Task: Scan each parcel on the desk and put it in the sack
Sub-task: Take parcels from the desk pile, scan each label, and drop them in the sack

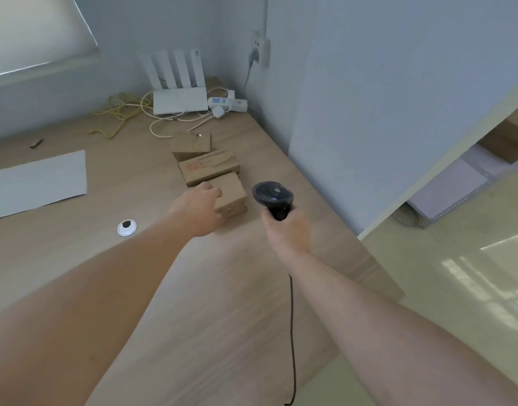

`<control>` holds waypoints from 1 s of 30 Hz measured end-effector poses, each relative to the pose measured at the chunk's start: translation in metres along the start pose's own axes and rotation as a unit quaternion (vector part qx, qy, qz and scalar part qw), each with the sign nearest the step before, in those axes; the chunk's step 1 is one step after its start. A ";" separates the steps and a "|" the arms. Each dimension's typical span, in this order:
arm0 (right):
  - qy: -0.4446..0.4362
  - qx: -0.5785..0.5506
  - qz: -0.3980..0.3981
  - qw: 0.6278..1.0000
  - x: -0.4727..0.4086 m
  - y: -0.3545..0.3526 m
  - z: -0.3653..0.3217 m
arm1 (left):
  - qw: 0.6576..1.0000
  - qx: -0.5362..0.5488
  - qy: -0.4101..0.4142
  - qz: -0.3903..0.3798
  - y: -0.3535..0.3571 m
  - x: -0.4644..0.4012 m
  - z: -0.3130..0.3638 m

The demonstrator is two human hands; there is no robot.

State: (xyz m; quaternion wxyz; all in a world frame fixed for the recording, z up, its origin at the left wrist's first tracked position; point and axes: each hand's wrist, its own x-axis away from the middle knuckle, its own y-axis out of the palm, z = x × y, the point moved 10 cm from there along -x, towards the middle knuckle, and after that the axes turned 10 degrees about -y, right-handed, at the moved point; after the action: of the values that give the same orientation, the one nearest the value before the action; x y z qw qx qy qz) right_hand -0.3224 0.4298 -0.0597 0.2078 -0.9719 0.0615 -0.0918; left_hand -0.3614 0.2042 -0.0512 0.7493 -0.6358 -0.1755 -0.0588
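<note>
Your left hand (203, 205) grips the nearest box (230, 196) on the worktop (76, 259); your right hand (287, 230) grasps the scanner (273, 196).

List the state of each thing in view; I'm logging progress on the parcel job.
Left hand: grips the near parcel, still on the desk.
Right hand: holds the scanner upright, beside that parcel.
Middle parcel: on the desk, untouched.
Far parcel: on the desk, untouched.
Paper: lying flat.
Wall plug: plugged in.
</note>
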 end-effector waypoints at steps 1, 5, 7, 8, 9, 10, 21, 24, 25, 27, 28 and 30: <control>0.005 0.002 0.002 1.000 -0.008 0.005 0.005 | 1.000 0.002 0.001 -0.001 0.006 -0.012 0.000; 0.028 0.032 0.007 0.999 -0.034 0.029 0.028 | 1.000 -0.003 0.011 -0.013 0.031 -0.057 -0.002; 0.039 0.056 0.004 0.998 -0.044 0.040 0.039 | 1.000 -0.015 0.015 -0.016 0.041 -0.077 -0.002; 0.044 0.063 0.005 0.997 -0.050 0.044 0.045 | 0.999 -0.023 0.016 -0.017 0.045 -0.086 -0.002; 0.048 0.069 0.008 0.996 -0.055 0.047 0.050 | 0.999 -0.030 0.014 -0.019 0.049 -0.095 -0.002; 0.050 0.067 0.013 0.996 -0.059 0.050 0.055 | 0.999 -0.033 0.012 -0.021 0.052 -0.104 -0.003; 0.073 0.065 0.031 0.995 -0.067 0.052 0.087 | 0.999 -0.039 0.005 -0.032 0.081 -0.127 -0.017; 0.070 0.059 0.028 0.995 -0.065 0.049 0.089 | 0.998 -0.037 0.004 -0.048 0.084 -0.120 -0.019; 0.070 0.057 0.028 0.996 -0.064 0.047 0.089 | 0.998 -0.035 0.003 -0.048 0.084 -0.117 -0.019; 0.074 0.049 0.030 0.996 -0.062 0.045 0.091 | 0.998 -0.024 -0.007 -0.051 0.086 -0.110 -0.019; 0.076 0.046 0.030 0.996 -0.061 0.045 0.092 | 0.998 -0.017 -0.015 -0.053 0.088 -0.107 -0.019; 0.073 0.045 0.032 0.996 -0.057 0.044 0.094 | 0.998 -0.013 -0.034 -0.056 0.093 -0.101 -0.019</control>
State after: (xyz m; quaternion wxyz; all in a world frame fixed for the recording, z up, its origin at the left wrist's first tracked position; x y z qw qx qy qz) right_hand -0.3629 0.4356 -0.1707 0.2493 -0.9498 0.1030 -0.1586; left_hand -0.4234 0.1894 -0.1742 0.7301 -0.6365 -0.2350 -0.0811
